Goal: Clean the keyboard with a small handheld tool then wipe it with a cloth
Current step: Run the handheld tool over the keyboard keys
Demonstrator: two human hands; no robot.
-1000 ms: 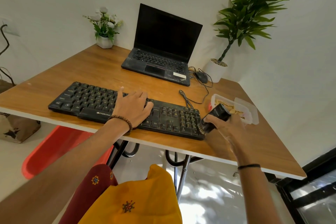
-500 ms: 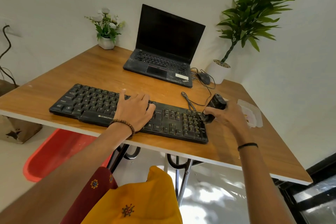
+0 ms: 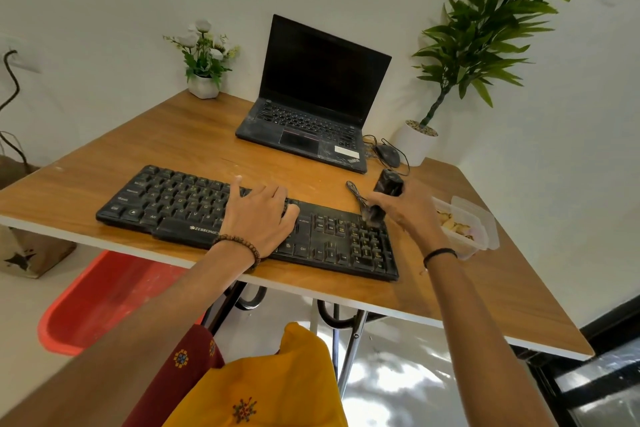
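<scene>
A long black keyboard (image 3: 180, 204) lies along the near edge of the wooden table (image 3: 173, 135). My left hand (image 3: 259, 215) rests flat on the middle keys, fingers spread. My right hand (image 3: 412, 211) grips a small black brush (image 3: 386, 189); its bristle end touches the top of the number pad at the keyboard's right end. No cloth is in view.
An open black laptop (image 3: 311, 114) stands behind the keyboard, with a mouse (image 3: 388, 153) and cable to its right. A clear plastic box (image 3: 474, 225) sits right of my right hand. A flower pot (image 3: 204, 85) and a tall potted plant (image 3: 419, 142) stand at the back.
My right hand moved the brush from the keyboard's near right corner up to the top of the number pad. My left hand stayed on the keys.
</scene>
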